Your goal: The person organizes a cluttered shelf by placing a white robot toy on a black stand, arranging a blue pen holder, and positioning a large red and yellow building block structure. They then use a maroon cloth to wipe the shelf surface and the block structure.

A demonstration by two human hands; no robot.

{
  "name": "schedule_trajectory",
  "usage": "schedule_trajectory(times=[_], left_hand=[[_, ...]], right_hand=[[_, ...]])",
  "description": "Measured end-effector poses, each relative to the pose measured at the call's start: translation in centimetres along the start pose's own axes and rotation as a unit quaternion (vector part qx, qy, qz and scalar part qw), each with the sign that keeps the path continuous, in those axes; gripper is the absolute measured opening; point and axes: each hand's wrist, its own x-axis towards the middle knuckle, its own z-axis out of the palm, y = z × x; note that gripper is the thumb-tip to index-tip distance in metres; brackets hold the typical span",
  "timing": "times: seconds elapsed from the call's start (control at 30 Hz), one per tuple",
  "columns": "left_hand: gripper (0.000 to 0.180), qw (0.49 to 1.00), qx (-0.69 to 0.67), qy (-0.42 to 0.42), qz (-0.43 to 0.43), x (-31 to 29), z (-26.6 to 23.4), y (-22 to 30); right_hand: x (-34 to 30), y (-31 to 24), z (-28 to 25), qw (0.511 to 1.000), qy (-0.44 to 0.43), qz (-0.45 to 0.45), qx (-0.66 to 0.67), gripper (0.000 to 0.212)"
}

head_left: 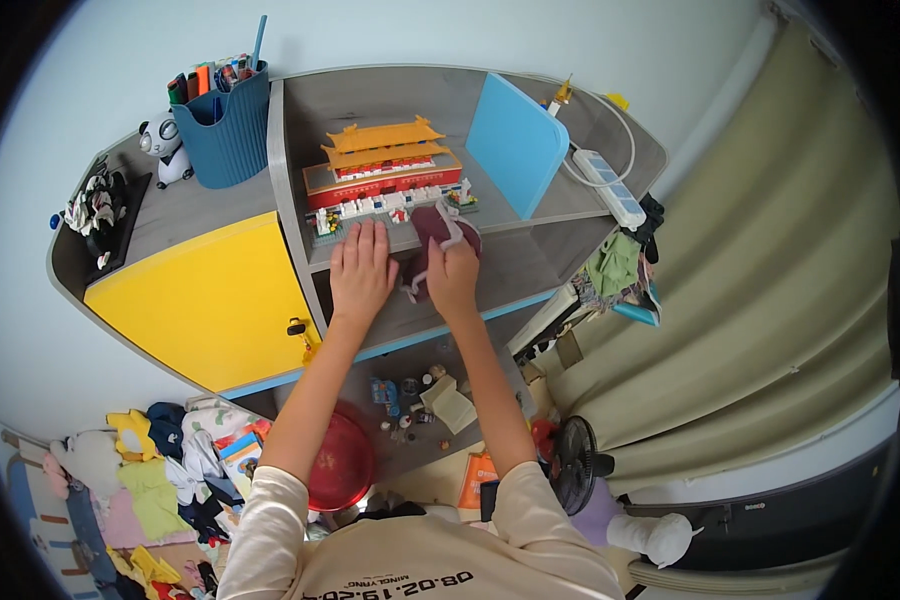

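Note:
My right hand (454, 278) grips a maroon cloth (432, 224) with a pale edge, bunched at the front edge of a grey shelf (370, 95). Part of the cloth hangs below that edge. Beside it, my left hand (363, 268) lies with fingers stretched out on the shelf's front edge, holding nothing. Just behind both hands stands a toy-brick palace model (382, 182) with red walls and yellow roofs. Small white and green brick pieces line its front, close to my left fingertips and the cloth.
Right of the model a blue panel (515, 145) stands upright, with a white power strip (610, 188) beyond. At left are a yellow cabinet door (205, 300), a blue pen holder (225, 130) and a panda figure (165, 150). Below sit a red basin (342, 462) and a black fan (575, 465).

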Motion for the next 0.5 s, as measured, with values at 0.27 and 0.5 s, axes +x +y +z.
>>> schedule_trajectory(times=[0.27,0.5], left_hand=[[0.059,1.000,0.009,0.009,0.012,-0.2,0.8,-0.4],[0.054,0.999,0.016,0.040,0.013,-0.2,1.4,-0.3]], right_hand=[[0.2,-0.6,0.7,0.991,0.113,-0.013,0.068,0.022],[1.3,0.0,1.7,1.000,0.020,-0.020,-0.014,0.027]])
